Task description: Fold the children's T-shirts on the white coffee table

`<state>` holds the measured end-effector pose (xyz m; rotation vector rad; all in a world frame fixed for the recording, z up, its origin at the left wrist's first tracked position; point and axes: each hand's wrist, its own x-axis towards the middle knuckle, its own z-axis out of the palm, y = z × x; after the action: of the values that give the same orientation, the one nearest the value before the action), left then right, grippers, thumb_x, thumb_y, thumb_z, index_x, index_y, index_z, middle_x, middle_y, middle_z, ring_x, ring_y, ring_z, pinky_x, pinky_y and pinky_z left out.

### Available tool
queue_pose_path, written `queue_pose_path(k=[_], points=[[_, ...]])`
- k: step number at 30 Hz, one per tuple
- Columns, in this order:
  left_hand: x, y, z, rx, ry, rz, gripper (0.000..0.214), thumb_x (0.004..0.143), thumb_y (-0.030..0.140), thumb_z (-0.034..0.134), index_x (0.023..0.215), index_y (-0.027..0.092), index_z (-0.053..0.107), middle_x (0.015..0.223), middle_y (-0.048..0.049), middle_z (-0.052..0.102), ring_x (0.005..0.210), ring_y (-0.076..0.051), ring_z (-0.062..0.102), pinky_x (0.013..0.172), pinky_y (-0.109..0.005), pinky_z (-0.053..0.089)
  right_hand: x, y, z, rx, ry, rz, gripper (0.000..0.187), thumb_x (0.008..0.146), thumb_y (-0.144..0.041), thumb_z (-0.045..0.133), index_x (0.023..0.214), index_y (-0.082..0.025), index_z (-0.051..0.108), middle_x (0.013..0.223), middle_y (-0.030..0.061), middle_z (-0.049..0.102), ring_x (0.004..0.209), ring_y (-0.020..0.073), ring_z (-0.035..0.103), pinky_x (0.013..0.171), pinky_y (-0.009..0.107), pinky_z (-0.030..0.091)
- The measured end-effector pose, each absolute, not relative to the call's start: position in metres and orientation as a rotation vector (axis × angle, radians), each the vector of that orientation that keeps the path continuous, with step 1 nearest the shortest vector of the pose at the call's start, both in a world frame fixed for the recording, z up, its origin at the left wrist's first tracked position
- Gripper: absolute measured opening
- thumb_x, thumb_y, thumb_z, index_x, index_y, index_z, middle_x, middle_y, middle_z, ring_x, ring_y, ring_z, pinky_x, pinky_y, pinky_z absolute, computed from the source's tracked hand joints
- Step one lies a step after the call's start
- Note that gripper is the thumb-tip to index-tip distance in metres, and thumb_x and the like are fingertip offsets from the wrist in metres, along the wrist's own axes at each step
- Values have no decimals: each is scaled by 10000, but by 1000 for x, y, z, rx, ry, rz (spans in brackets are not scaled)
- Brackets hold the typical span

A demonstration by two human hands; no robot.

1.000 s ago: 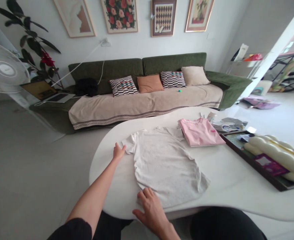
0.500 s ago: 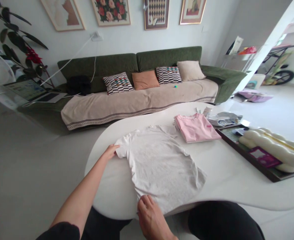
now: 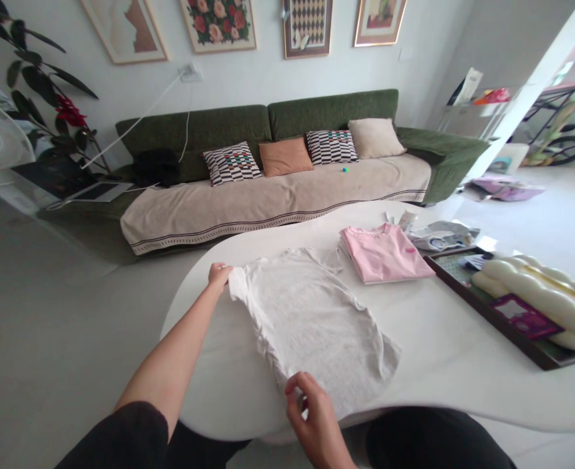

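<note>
A light grey-white T-shirt [image 3: 317, 319] lies spread on the white table, its near hem by the table's front edge. My left hand [image 3: 219, 275] is closed on its sleeve at the left, with the sleeve edge slightly lifted. At the near left corner of the hem, my right hand [image 3: 311, 407] has its fingers curled in a pinch on the fabric. The cloth inside that pinch is partly hidden by the fingers. Beyond the T-shirt's right side sits a stack of folded pink clothing [image 3: 385, 254].
The white table [image 3: 468, 365] has a rounded edge. On its right stands a dark tray [image 3: 487, 316] with a cream puffy object [image 3: 542, 293] and a purple packet [image 3: 525, 316]. A plastic package [image 3: 444, 234] lies behind. A green sofa [image 3: 331, 101] stands beyond the table.
My left hand has moved a little away from me, drawing the sleeve up. My right hand has shifted right and slightly upward, folding the T-shirt's left edge inward.
</note>
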<state>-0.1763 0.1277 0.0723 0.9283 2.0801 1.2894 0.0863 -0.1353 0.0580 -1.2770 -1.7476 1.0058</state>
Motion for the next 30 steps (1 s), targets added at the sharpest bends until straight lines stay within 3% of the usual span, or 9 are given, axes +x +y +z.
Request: queue_pose_path(k=[4, 9, 13, 18, 23, 27, 30], points=[[-127, 176, 80, 1217, 2098, 1158, 299, 606, 146, 617, 888, 206, 539, 691, 9, 602, 684, -166, 607, 634, -243, 448, 118, -129, 42, -1399, -1443, 1085, 116, 794, -256, 414, 779, -175, 494, 635, -19, 478, 517, 89, 447, 464, 171, 372], [-62, 195, 54, 1477, 2061, 1005, 219, 660, 182, 600, 871, 192, 542, 735, -19, 627, 759, -178, 603, 717, -262, 435, 129, -129, 10, -1535, -1439, 978, 123, 737, -296, 523, 741, -173, 513, 586, -28, 482, 479, 89, 436, 447, 174, 366], [-50, 183, 44, 1736, 1935, 997, 155, 749, 173, 514, 899, 193, 550, 875, -33, 634, 843, -149, 591, 791, -254, 431, 130, -128, 6, -1570, -1558, 823, 113, 760, -241, 475, 823, -177, 544, 730, 13, 553, 556, 107, 505, 539, 200, 438], [-77, 152, 49, 2071, 1780, 1043, 250, 785, 119, 400, 962, 178, 567, 1057, -67, 573, 1015, -156, 522, 936, -296, 373, 131, -130, 12, -1568, -1716, 698, 175, 786, -209, 445, 914, -200, 563, 835, 36, 555, 625, 121, 561, 583, 213, 477], [-99, 127, 31, 2259, 1682, 904, 250, 737, 132, 470, 938, 184, 609, 1095, -54, 577, 1076, -177, 489, 976, -313, 358, 128, -138, 1, -1659, -1852, 422, 231, 821, -164, 375, 943, -222, 563, 888, 55, 534, 659, 125, 582, 522, 196, 478], [-112, 136, 26, 2198, 1849, 917, 365, 763, 124, 415, 1101, 163, 548, 1237, -80, 493, 1170, -192, 402, 1018, -342, 291, 131, -142, -8, -1643, -1931, 134, 281, 804, -121, 382, 988, -216, 572, 1107, 113, 515, 921, 204, 572, 680, 282, 521], [-125, 154, 35, 2008, 2106, 859, 370, 770, 158, 413, 1117, 184, 538, 1197, -95, 528, 1149, -251, 403, 976, -410, 293, 132, -142, -8, -1471, -2038, 43, 372, 794, -103, 389, 1114, -219, 539, 1290, 108, 423, 1167, 258, 424, 870, 376, 462]])
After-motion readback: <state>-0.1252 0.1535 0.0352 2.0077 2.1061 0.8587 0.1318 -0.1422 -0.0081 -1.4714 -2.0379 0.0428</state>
